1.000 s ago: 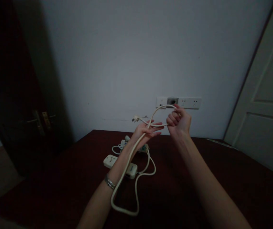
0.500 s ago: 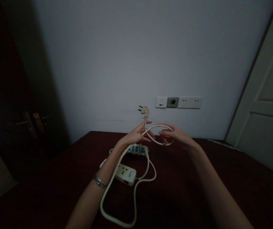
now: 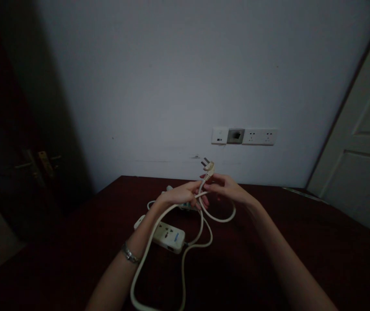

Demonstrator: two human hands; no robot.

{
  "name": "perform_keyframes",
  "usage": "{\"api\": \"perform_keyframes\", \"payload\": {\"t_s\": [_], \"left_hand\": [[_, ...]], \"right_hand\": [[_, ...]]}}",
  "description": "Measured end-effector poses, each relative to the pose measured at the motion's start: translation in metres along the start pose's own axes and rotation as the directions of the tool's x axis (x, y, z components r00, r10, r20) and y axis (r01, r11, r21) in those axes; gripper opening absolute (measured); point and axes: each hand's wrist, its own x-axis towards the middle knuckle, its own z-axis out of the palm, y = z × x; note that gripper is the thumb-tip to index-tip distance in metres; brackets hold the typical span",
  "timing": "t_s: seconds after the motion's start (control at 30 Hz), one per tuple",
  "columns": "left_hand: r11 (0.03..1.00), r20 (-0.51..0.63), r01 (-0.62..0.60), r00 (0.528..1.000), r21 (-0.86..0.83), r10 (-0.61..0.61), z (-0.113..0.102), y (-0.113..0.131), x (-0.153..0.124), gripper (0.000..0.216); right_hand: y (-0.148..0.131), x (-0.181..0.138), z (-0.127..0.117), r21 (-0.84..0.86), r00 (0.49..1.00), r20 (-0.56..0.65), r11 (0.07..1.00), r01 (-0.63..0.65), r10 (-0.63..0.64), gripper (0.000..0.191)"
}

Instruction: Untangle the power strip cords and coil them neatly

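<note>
My left hand [image 3: 181, 196] is closed on a white power cord [image 3: 159, 231] that hangs in a long loop under my forearm. My right hand [image 3: 225, 188] pinches the same cord just below its plug [image 3: 208, 166], which sticks up with its prongs toward the wall. A small loop of cord [image 3: 223, 216] droops between the two hands. The cord runs down to a white power strip [image 3: 163, 235] lying on the dark red table [image 3: 269, 242]. A second strip [image 3: 185, 205] lies behind it, mostly hidden by my left hand.
A row of wall sockets [image 3: 245, 136] is set in the white wall above the table's far edge. A dark door with a brass handle [image 3: 39, 166] stands at the left. A white door [image 3: 362, 164] is at the right.
Both hands have come down and together. The big raised loop has shrunk to a small one under the hands. The plug has passed from the left hand's side to above the right hand.
</note>
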Motion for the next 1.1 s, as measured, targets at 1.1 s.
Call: {"api": "perform_keyframes", "payload": {"t_s": [1.1], "left_hand": [[0.956, -0.172, 0.024, 0.982, -0.294, -0.077, 0.009, 0.005, 0.001, 0.041]], "right_hand": [[0.004, -0.008, -0.027, 0.178, 0.999, -0.051, 0.984, 0.011, -0.002, 0.047]]}}
